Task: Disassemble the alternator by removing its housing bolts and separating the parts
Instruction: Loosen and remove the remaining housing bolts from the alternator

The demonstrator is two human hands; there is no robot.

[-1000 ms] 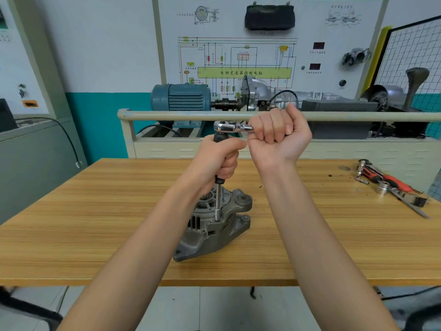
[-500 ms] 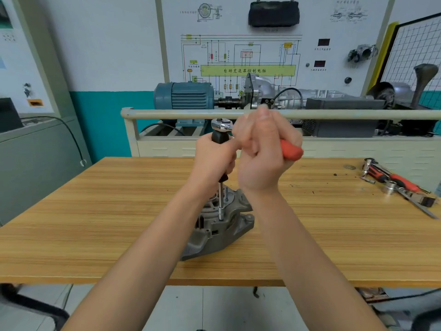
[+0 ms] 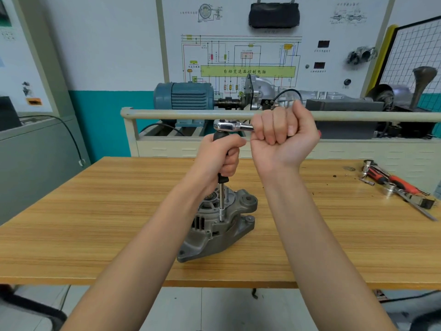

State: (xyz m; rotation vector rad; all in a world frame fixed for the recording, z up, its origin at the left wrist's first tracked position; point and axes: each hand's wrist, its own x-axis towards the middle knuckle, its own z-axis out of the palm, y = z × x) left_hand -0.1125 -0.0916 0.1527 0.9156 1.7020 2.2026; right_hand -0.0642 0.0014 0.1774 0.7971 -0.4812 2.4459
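A grey alternator stands on the wooden table, a little left of centre. A long extension bar rises upright from a bolt on its housing. My left hand is wrapped around the bar's black grip, directly above the alternator. A chrome ratchet head sits on top of the bar. My right hand is closed around the ratchet's handle, which points to the right and is almost wholly hidden in the fist.
Loose tools lie at the table's right end: a red-handled ratchet, sockets and pliers. Behind the table stands a training bench with a rail, a blue motor and a wiring panel.
My right hand has swung the ratchet handle from pointing toward me back out to the right. The left hand has stayed on the extension bar's grip.
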